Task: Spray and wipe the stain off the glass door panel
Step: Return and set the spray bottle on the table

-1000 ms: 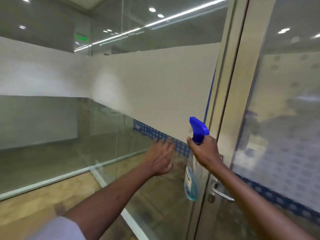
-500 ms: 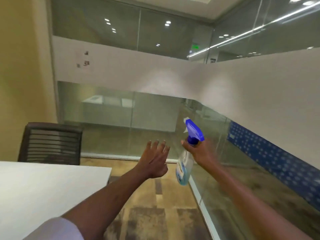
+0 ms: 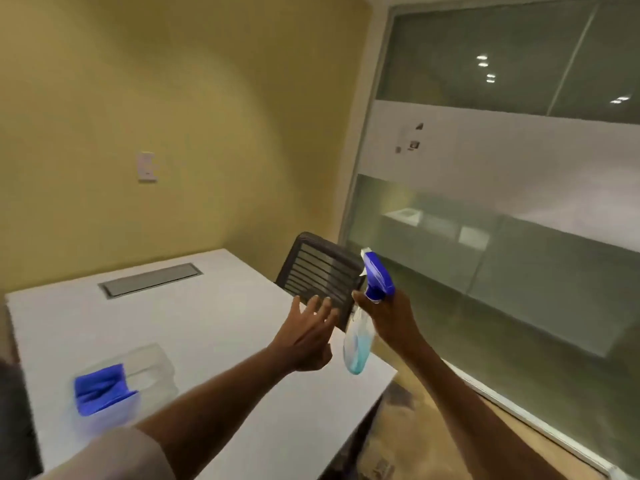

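Right hand [image 3: 393,318] grips a spray bottle [image 3: 362,336] by its neck; left hand [image 3: 306,336] spread and holding nothing. Blue cloth [image 3: 100,388] lies on the worktop [image 3: 207,327] (wiping apparently unstarted). No door panel in view.

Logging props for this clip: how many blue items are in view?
2: the blue-capped clear spray bottle in the right hand, and a blue cloth in the clear container on the white table.

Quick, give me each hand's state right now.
Left hand: open, fingers spread, holding nothing.
Right hand: closed around the neck of the spray bottle.
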Available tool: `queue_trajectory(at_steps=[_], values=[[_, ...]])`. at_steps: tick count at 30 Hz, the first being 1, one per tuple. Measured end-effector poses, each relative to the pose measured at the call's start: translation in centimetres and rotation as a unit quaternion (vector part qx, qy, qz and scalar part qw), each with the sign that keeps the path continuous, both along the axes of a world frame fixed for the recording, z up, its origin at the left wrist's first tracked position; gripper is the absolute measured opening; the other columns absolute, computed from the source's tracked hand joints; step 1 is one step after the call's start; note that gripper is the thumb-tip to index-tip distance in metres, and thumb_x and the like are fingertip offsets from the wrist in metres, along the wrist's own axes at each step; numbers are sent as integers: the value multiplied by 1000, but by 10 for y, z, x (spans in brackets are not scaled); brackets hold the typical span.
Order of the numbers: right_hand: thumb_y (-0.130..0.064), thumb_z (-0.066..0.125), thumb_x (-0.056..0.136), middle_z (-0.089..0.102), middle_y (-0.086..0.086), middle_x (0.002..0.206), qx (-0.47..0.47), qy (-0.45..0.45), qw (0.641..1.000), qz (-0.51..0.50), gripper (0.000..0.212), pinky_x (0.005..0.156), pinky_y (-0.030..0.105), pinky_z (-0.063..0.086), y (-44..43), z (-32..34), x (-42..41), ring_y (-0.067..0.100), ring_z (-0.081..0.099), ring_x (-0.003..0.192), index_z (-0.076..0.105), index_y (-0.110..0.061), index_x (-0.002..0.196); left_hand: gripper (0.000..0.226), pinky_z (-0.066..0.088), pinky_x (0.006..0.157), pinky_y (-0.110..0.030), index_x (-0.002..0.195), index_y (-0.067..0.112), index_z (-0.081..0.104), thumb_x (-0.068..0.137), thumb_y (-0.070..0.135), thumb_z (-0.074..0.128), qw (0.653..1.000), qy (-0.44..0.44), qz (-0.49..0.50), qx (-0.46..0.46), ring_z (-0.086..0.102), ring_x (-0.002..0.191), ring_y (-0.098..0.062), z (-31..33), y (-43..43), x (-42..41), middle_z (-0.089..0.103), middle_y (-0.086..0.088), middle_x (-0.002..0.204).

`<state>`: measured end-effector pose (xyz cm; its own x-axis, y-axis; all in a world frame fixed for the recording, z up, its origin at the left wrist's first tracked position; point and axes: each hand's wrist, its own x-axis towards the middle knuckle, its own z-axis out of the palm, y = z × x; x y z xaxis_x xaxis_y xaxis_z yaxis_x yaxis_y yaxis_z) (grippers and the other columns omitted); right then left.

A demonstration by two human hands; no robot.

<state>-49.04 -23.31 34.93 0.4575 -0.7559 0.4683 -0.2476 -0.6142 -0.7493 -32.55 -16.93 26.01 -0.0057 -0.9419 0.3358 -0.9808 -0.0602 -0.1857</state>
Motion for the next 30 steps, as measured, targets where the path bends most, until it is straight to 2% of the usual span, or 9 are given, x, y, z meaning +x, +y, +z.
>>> queue_trajectory(at_steps=[3, 5, 10, 15, 19, 26, 30], values=[[-20, 72, 87, 58, 3, 67, 17, 4, 997, 75, 21, 59, 13, 49, -20, -23, 54, 10, 58, 57, 52, -20, 81, 75, 25, 108, -68, 145, 13, 31, 82, 46, 59, 996, 24, 88, 13, 35, 140, -44, -16, 9, 34, 36, -21, 154], [-25, 70, 89, 60, 4, 73, 52, 22, 990, 128, 18, 66, 23, 51, -26, -39, 91, 14, 59, 67, 56, -15, 90, 73, 22, 110, -68, 146, 12, 27, 86, 42, 56, 990, 24, 139, 18, 30, 142, -44, -24, 21, 54, 31, -21, 156], [-32, 72, 87, 58, -11, 84, 99, 38, 972, 210, 30, 64, 11, 40, -19, -72, 176, 5, 58, 78, 52, -20, 107, 71, 20, 111, -68, 147, 10, 23, 90, 41, 51, 969, 17, 243, 46, 26, 143, -44, -35, 63, 104, 27, -22, 157], [-34, 75, 84, 53, -6, 96, 128, 63, 953, 269, 38, 64, 12, 39, 5, -99, 247, 9, 57, 81, 46, -25, 106, 74, 17, 111, -68, 148, 10, 22, 88, 43, 51, 941, 29, 327, 85, 26, 142, -43, -47, 106, 152, 27, -21, 157], [-28, 77, 83, 55, 3, 102, 143, 84, 941, 296, 39, 66, 13, 42, 20, -121, 287, 11, 57, 82, 47, -20, 108, 72, 12, 113, -67, 149, 12, 22, 89, 44, 47, 924, 50, 362, 114, 24, 144, -43, -69, 137, 184, 25, -20, 158], [-22, 82, 77, 56, -1, 92, 200, 91, 934, 281, 40, 63, 17, 44, 19, -165, 345, 13, 57, 78, 48, -23, 99, 73, 11, 113, -68, 147, 7, 25, 85, 41, 44, 907, 58, 385, 162, 26, 142, -46, -113, 166, 226, 28, -22, 156], [-20, 83, 76, 56, -2, 86, 208, 101, 932, 280, 37, 61, 15, 42, 12, -194, 371, 9, 55, 72, 51, -21, 93, 71, 12, 111, -69, 143, 4, 27, 84, 40, 41, 895, 73, 398, 186, 29, 138, -48, -150, 173, 245, 31, -25, 152]])
